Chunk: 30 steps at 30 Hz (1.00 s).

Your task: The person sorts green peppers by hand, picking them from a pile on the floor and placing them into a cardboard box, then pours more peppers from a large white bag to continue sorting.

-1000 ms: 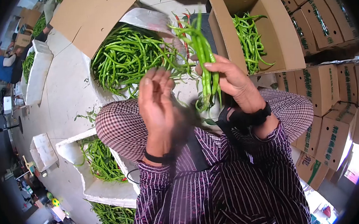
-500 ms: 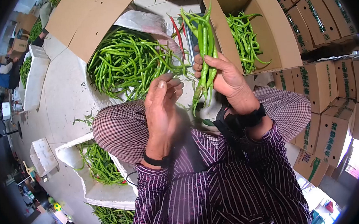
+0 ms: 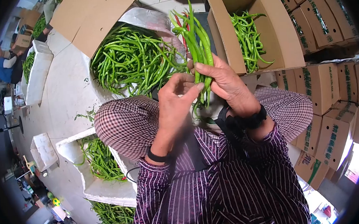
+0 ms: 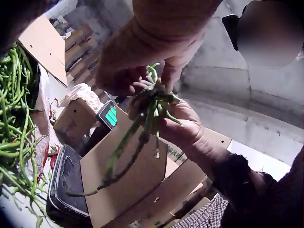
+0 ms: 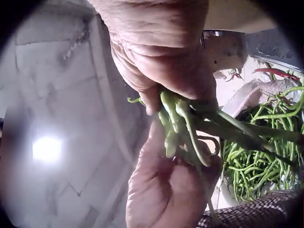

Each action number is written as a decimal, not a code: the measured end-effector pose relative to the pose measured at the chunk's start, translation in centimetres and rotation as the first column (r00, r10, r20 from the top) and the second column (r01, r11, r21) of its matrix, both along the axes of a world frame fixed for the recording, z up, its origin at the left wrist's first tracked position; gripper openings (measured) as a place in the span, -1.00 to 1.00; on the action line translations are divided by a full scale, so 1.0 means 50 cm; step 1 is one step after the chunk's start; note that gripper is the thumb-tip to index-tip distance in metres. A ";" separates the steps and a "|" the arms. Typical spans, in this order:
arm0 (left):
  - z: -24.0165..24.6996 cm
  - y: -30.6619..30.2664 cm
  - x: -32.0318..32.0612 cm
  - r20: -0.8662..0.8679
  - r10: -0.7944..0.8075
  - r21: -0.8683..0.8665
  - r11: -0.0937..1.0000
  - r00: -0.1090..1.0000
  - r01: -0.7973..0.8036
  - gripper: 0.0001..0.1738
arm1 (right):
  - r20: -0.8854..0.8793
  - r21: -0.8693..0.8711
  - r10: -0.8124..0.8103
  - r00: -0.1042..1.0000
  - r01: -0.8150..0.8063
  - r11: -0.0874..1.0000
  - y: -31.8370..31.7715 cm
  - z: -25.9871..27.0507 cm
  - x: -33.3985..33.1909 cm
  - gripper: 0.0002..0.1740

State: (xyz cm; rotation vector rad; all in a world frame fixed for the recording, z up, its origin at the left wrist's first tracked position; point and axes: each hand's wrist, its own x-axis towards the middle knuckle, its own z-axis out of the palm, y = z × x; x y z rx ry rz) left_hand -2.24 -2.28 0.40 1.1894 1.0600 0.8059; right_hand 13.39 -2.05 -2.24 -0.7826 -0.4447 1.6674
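Note:
A small bunch of long green chili peppers (image 3: pixel 201 38) is gripped by my right hand (image 3: pixel 231 84), tips pointing away from the body. My left hand (image 3: pixel 174 104) meets the bunch at its stem end, where the thumb and fingers pinch the peppers. Stems stick out between the two hands in the left wrist view, with two longer, darker pieces (image 4: pixel 126 152) hanging down. In the right wrist view the stem ends (image 5: pixel 180 118) show between my right hand above and left hand below. A large heap of green chilies (image 3: pixel 129 59) lies just beyond the left hand.
An upright cardboard box (image 3: pixel 283 31) at right holds more green chilies (image 3: pixel 247 42). Beside it sits a dark scale (image 4: pixel 69 183) with a lit green display (image 4: pixel 110 116). White foam boxes (image 3: pixel 92 191) with chilies stand at left. Stacked cartons (image 3: pixel 323 82) line the right side.
My left hand has come in from the left, its fingers closing on the stem end of the bunch. The right hand keeps its hold on the bunch.

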 end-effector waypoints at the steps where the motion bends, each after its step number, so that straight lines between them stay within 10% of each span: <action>1: 0.004 -0.002 0.000 0.027 0.001 -0.057 0.998 1.000 0.000 -0.77 | -0.002 0.002 0.001 1.000 -0.001 1.000 -0.001 0.002 0.000 -0.51; 11: 0.051 -0.079 -0.127 0.543 0.111 -0.287 0.956 0.832 0.060 -0.70 | -0.091 0.032 0.075 0.993 -0.072 0.997 -0.007 0.033 0.052 -0.60; 19: 0.090 -0.206 -0.460 0.678 0.435 -0.356 0.899 0.592 -0.253 -0.60 | -0.154 0.108 0.092 0.984 -0.075 0.991 -0.010 0.053 0.045 -0.55; 21: 0.088 -0.217 -0.520 0.067 0.611 -0.009 0.791 0.789 -0.612 -0.63 | -0.178 0.124 0.101 0.979 -0.080 0.989 -0.017 0.062 0.041 -0.56; 22: 0.086 -0.217 -0.537 -0.292 0.696 0.213 0.716 0.656 -0.665 -0.64 | -0.173 0.122 0.093 0.980 -0.073 0.990 -0.020 0.066 0.036 -0.56; 26: 0.122 -0.237 -0.431 -0.204 0.900 0.635 0.422 0.386 -0.647 -0.66 | -0.188 0.123 0.068 0.980 -0.045 0.991 -0.030 0.085 0.013 -0.60; 30: 0.145 -0.213 -0.230 -0.138 0.412 0.286 0.887 0.901 -0.362 -0.70 | -0.211 0.126 0.095 0.973 -0.069 0.990 -0.037 0.090 -0.023 -0.55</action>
